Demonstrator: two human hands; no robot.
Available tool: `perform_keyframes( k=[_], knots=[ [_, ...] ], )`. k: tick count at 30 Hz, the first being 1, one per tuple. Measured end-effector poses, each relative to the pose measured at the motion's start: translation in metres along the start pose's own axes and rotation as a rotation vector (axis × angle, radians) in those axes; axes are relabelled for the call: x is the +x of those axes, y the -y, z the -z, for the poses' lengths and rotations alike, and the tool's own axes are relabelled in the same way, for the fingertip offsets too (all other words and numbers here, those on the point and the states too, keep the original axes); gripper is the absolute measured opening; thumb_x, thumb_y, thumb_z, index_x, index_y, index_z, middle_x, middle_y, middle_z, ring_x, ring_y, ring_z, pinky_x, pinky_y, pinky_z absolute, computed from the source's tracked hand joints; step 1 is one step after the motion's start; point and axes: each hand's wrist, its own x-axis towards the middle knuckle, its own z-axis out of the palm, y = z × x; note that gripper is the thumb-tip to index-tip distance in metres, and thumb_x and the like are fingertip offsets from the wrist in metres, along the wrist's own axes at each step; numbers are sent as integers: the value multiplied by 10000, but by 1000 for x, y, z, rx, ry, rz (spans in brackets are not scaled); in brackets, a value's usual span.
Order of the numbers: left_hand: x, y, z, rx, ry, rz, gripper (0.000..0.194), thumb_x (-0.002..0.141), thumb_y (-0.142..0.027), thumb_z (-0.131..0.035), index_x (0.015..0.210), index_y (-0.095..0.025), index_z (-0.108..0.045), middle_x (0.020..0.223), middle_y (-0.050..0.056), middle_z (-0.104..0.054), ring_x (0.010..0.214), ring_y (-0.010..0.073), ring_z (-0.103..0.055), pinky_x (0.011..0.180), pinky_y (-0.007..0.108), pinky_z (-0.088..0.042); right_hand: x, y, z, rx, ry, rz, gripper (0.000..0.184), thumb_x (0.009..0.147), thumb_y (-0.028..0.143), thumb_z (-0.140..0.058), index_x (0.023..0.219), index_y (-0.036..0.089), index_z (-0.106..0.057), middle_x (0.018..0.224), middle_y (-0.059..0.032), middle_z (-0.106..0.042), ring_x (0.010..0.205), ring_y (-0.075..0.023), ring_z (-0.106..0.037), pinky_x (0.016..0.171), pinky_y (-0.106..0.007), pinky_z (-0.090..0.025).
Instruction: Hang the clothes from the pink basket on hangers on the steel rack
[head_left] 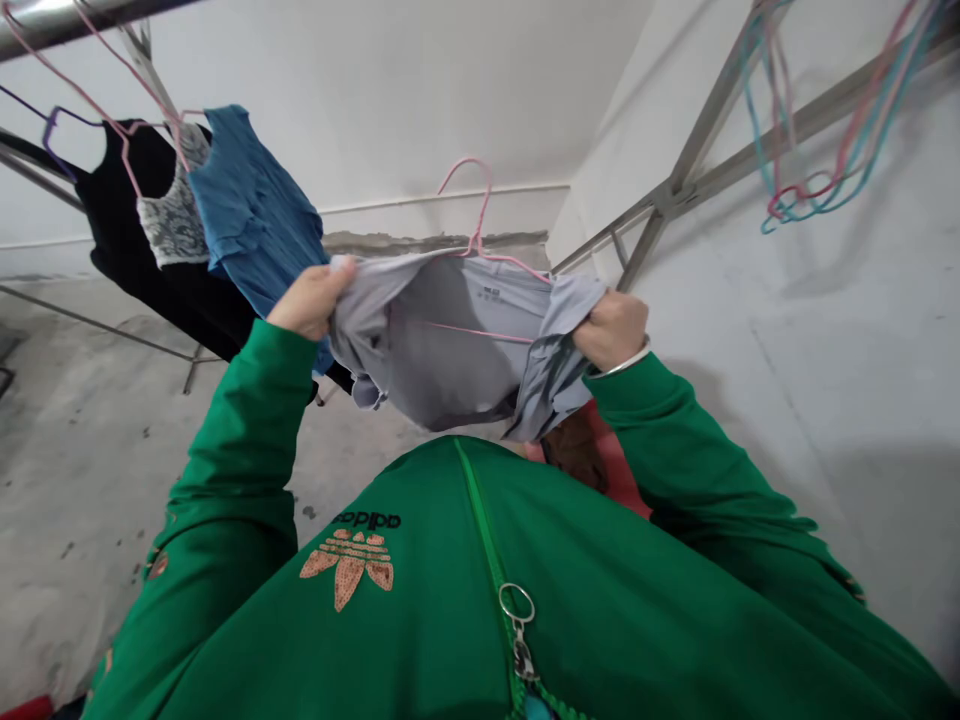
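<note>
A light grey shirt (457, 370) hangs spread in front of my chest, with a pink hanger (481, 215) inside it. The hanger's hook sticks up out of the neck opening, and its lower bar shows through that opening. My left hand (313, 298) grips the shirt at its left shoulder, thumb on top. At the opposite shoulder my right hand (611, 328) is closed in a fist around bunched cloth. The hook hangs on nothing that I can see.
On the left, a blue top (259, 205), a patterned lace top (176, 220) and black garments (131, 200) hang from a metal rail (60, 25). Several bare pink and teal hangers (817, 195) hang at the upper right on a metal frame (675, 195) by the wall.
</note>
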Motion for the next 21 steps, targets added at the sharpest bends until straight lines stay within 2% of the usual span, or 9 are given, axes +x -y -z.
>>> perform_keyframes(
  k=[3,4,5,6,9,11,13,17,21],
  knots=[
    [-30,1,-11,15,520,-44,320,838,-498,-588,803,-184,-634,693,43,-637,709,196,-635,659,330,-541,-8,-8,-1,198,-76,-37,229,740,179,-462,782,141,-684,924,-192,-721,928,-267,-682,816,-318,-509],
    [-36,3,-13,49,646,-81,292,823,-479,-602,835,-190,-641,744,44,-655,747,198,-639,695,331,-543,-11,-12,-1,260,-87,-54,204,725,177,-459,733,160,-662,895,-190,-720,905,-264,-684,816,-322,-514],
    [-39,6,-13,95,686,-122,271,825,-455,-589,861,-192,-644,786,47,-666,781,198,-640,733,333,-540,-14,-15,-2,316,-95,-73,175,711,185,-462,685,182,-635,856,-180,-718,875,-261,-685,812,-330,-519],
    [-39,11,-11,152,627,-155,259,842,-430,-551,880,-191,-644,814,52,-669,808,198,-638,767,338,-534,-17,-19,-2,366,-102,-88,144,700,205,-472,645,202,-606,814,-164,-715,847,-261,-684,809,-341,-523],
    [-22,31,2,336,64,-219,262,861,-361,-480,966,-172,-629,937,92,-658,923,219,-616,852,371,-503,-24,-31,-2,497,-145,-58,127,659,317,-554,561,237,-539,692,-125,-689,759,-279,-674,795,-390,-527],
    [-5,48,9,420,-185,-264,321,811,-339,-548,1069,-158,-610,1102,124,-625,1066,245,-571,930,387,-468,-27,-38,-4,577,-202,12,148,612,362,-609,554,238,-552,663,-121,-686,728,-294,-675,777,-411,-533],
    [10,65,10,403,-178,-261,415,759,-325,-597,1133,-146,-598,1183,125,-601,1127,250,-543,952,373,-455,-28,-44,-6,623,-257,55,140,590,361,-628,579,225,-598,661,-121,-695,704,-293,-680,755,-412,-542],
    [21,83,8,201,18,-101,319,738,-339,-572,940,-113,-671,843,45,-662,835,194,-597,776,293,-486,-30,-52,-7,630,-334,43,187,579,380,-644,604,195,-641,675,-108,-713,676,-271,-689,705,-381,-564],
    [22,92,25,78,-36,-106,270,686,-383,-629,766,-131,-680,657,0,-602,654,137,-530,634,248,-434,-35,-60,-2,625,-394,31,179,584,357,-659,588,179,-645,677,-103,-717,700,-263,-693,710,-353,-575]
  ],
)
